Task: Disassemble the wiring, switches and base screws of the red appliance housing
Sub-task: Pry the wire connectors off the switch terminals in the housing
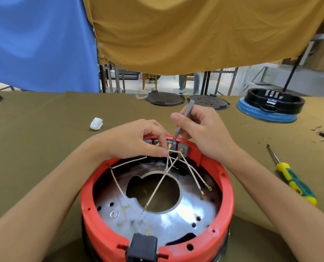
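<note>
Red housing [227, 188] lies open, white wires [157, 190] crossing; fingers [162, 146] pinch wiring.

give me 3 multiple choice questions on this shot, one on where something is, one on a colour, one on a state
1. Where does the yellow-and-green screwdriver lie?
A. inside the red housing
B. on the cloth to the right of the red housing
C. in the left hand

2. What colour are the wires that cross the housing?
A. white
B. blue
C. black

3. What is the right hand doing?
A. resting flat on the table
B. hanging idle with nothing in it
C. gripping a slim grey tool

Answers:
1. B: it rests on the olive cloth, apart from the red housing, beside the right forearm.
2. A: white wires with gold terminals run from the grey switch blocks at the far rim.
3. C: its fingers curl round the grey tool, tip down at the switch blocks, while the left hand pinches a wire there.
</note>
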`<state>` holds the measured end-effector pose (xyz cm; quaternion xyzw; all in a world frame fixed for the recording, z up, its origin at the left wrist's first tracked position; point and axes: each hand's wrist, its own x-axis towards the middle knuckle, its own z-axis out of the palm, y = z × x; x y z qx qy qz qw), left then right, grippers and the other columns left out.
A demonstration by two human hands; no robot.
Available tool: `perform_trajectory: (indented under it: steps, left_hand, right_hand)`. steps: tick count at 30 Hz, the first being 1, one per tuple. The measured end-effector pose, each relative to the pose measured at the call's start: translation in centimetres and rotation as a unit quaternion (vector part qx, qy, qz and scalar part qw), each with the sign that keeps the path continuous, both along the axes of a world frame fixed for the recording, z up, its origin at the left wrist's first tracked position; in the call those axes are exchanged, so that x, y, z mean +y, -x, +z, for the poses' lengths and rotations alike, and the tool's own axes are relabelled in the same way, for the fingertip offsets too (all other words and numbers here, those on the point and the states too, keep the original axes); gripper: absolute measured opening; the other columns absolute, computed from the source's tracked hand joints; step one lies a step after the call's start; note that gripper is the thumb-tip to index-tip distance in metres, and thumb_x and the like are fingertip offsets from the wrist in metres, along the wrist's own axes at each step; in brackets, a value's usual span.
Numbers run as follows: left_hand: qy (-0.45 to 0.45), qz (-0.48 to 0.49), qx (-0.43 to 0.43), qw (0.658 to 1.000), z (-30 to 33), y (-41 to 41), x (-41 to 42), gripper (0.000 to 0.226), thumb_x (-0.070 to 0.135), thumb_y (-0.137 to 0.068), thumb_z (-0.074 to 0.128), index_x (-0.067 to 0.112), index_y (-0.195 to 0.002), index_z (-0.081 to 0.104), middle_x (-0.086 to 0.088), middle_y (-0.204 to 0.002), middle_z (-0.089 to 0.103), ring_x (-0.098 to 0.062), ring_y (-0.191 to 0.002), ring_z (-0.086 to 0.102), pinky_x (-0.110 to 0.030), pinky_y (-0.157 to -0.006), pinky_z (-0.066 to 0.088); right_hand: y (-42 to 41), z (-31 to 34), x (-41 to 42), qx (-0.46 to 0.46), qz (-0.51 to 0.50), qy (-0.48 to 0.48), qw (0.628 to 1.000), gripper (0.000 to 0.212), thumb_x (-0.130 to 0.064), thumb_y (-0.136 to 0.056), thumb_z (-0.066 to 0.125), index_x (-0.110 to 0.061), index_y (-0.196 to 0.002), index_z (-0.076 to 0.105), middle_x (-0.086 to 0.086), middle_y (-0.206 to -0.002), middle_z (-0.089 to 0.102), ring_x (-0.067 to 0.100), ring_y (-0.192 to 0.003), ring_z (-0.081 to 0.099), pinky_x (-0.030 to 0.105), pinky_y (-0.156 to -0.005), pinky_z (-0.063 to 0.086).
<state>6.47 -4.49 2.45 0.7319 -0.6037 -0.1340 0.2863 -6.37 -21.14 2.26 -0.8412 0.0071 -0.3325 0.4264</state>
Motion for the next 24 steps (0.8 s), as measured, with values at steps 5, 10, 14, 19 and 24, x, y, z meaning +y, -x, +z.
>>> perform_trajectory:
  steps: [5, 10, 14, 19, 24]
  left_hand:
    - [0.010, -0.002, -0.005, 1.000, -0.1, 0.2, 0.1, 0.005, 0.044, -0.082, 0.075, 0.040, -0.082, 0.073, 0.022, -0.118, 0.057, 0.007, -0.115, 0.054, -0.027, -0.106, 0.035]
    - [0.006, -0.003, -0.007, 1.000, 0.0, 0.2, 0.2, 0.004, 0.043, -0.084, 0.074, 0.041, -0.081, 0.072, 0.023, -0.118, 0.056, 0.008, -0.115, 0.053, -0.027, -0.104, 0.035]
    - [0.006, -0.002, -0.006, 1.000, -0.1, -0.1, 0.2, 0.006, 0.047, -0.083, 0.074, 0.041, -0.083, 0.073, 0.027, -0.117, 0.056, 0.009, -0.115, 0.053, -0.026, -0.102, 0.035]
    - [0.017, -0.003, 0.001, 1.000, -0.2, 0.0, 0.1, 0.021, 0.060, -0.074, 0.068, 0.042, -0.082, 0.073, 0.032, -0.114, 0.057, 0.010, -0.116, 0.053, -0.027, -0.105, 0.035]
    - [0.014, -0.004, 0.000, 1.000, -0.2, -0.1, 0.2, 0.007, 0.047, -0.082, 0.074, 0.041, -0.084, 0.073, 0.033, -0.114, 0.056, 0.010, -0.114, 0.054, -0.024, -0.101, 0.035]
  right_hand:
    - [-1.2, 0.3, -0.2, 0.052, -0.001, -0.061, 0.997, 0.032, -0.029, -0.097, 0.065, -0.006, -0.075, 0.065, 0.005, -0.062, 0.064, 0.018, -0.055, 0.060, 0.033, -0.058, 0.055]
    - [-2.0, 0.1, -0.2, 0.074, 0.002, -0.111, 0.991, 0.032, -0.027, -0.097, 0.064, -0.009, -0.071, 0.062, 0.001, -0.059, 0.060, 0.008, -0.050, 0.056, 0.019, -0.053, 0.051]
    - [-2.0, -0.1, 0.0, 0.058, 0.005, -0.100, 0.993, 0.032, -0.027, -0.098, 0.063, -0.009, -0.071, 0.063, -0.001, -0.059, 0.060, 0.010, -0.052, 0.057, 0.021, -0.055, 0.052]
    - [-0.9, -0.1, 0.3, 0.000, -0.014, -0.013, 1.000, 0.029, -0.031, -0.098, 0.063, -0.008, -0.080, 0.066, 0.016, -0.073, 0.066, 0.034, -0.068, 0.065, 0.053, -0.070, 0.057]
    - [-0.5, 0.0, 0.6, -0.026, -0.002, 0.040, 0.999, 0.025, -0.029, -0.096, 0.065, -0.006, -0.086, 0.069, 0.017, -0.074, 0.065, 0.037, -0.072, 0.063, 0.058, -0.068, 0.053]
